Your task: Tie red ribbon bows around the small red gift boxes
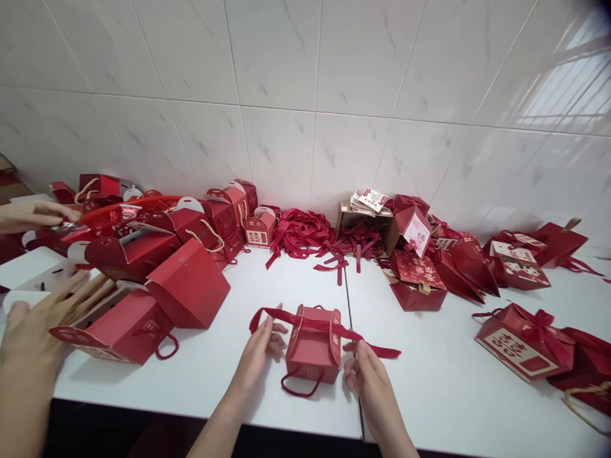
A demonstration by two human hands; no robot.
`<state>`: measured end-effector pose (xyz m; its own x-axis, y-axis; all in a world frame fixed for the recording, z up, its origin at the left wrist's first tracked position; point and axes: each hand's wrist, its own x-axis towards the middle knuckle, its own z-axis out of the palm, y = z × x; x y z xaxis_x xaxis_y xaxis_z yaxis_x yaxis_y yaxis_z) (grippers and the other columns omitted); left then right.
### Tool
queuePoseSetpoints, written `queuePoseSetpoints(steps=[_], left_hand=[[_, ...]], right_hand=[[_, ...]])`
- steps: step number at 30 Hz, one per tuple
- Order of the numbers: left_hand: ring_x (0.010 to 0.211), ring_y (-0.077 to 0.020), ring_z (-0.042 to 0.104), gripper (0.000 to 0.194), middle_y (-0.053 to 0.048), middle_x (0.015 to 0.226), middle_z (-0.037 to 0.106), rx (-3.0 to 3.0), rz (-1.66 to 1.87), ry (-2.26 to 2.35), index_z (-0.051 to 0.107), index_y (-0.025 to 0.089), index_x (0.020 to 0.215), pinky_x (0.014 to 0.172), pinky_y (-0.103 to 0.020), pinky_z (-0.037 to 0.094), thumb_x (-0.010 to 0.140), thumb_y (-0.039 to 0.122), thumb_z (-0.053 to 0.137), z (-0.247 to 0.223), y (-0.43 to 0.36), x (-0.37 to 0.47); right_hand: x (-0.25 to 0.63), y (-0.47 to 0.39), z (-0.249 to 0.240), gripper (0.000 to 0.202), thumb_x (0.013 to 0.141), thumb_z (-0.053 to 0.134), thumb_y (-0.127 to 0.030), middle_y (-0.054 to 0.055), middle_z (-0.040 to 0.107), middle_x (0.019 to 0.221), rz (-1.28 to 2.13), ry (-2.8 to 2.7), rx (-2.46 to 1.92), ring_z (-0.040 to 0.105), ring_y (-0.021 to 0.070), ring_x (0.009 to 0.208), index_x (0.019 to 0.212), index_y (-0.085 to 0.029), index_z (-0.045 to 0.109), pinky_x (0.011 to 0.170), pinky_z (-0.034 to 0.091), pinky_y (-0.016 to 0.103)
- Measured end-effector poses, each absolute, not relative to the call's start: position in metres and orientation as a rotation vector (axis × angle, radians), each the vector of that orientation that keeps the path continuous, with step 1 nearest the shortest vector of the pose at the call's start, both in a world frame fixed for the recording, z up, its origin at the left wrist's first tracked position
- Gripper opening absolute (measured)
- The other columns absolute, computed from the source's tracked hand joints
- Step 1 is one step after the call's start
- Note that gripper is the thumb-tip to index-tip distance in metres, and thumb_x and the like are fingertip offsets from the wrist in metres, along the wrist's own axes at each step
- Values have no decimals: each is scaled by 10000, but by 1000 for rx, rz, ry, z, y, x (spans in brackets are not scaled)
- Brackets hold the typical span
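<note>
A small red gift box [312, 346] with a cord handle stands on the white table [267, 280] right in front of me. A red ribbon [324, 326] runs across its top through the flaps. My left hand [260, 353] pinches the ribbon's left end beside the box. My right hand [365, 375] holds the ribbon's right end on the other side. Both hands are close to the box walls.
Another person's hand [42, 318] rests on folded red boxes [157, 286] at the left; a second hand [33, 215] is farther back. A heap of loose red ribbons [310, 235] lies by the tiled wall. Finished boxes [520, 340] sit at the right.
</note>
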<state>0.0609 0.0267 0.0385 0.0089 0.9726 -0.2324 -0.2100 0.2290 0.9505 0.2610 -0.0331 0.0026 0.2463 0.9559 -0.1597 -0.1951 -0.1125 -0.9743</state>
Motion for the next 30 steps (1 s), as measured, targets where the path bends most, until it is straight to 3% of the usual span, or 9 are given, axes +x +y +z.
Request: queuePoseSetpoints(steps=[4, 10, 17, 23, 30], left_hand=[[737, -103, 596, 249, -1, 867, 633, 458, 1368, 937, 652, 275, 1069, 660, -216, 496, 856, 372, 568, 55, 40, 56], [795, -147, 600, 315, -42, 826, 659, 697, 1551, 887, 718, 170, 947, 713, -256, 516, 779, 429, 654, 94, 50, 42], [791, -166, 619, 350, -53, 859, 723, 1223, 1579, 1025, 735, 165, 951, 803, -287, 484, 691, 399, 746, 138, 53, 58], [787, -192, 644, 241, -43, 770, 716, 1496, 1518, 947, 742, 158, 817, 770, -286, 501, 744, 384, 699, 165, 52, 81], [739, -183, 637, 244, -36, 715, 702, 1551, 1485, 900, 718, 156, 697, 725, -279, 507, 747, 392, 689, 179, 49, 94]], right_hand=[[267, -22, 10, 344, 862, 511, -524, 48, 620, 914, 1091, -458, -1037, 612, 165, 752, 1029, -238, 602, 647, 533, 303], [296, -9, 50, 303, 757, 705, -399, 45, 646, 947, 838, -450, -962, 595, 144, 787, 994, -215, 665, 663, 516, 271], [302, 8, 110, 262, 784, 678, -381, 73, 675, 893, 486, -922, -1022, 610, 190, 819, 928, -163, 698, 713, 506, 316], [287, 17, 155, 195, 826, 635, -361, 51, 680, 829, 518, -1135, -899, 631, 174, 779, 874, -180, 688, 694, 524, 295], [277, 22, 165, 235, 820, 638, -400, 13, 640, 692, 633, -1152, -836, 608, 141, 625, 860, -168, 642, 594, 524, 280]])
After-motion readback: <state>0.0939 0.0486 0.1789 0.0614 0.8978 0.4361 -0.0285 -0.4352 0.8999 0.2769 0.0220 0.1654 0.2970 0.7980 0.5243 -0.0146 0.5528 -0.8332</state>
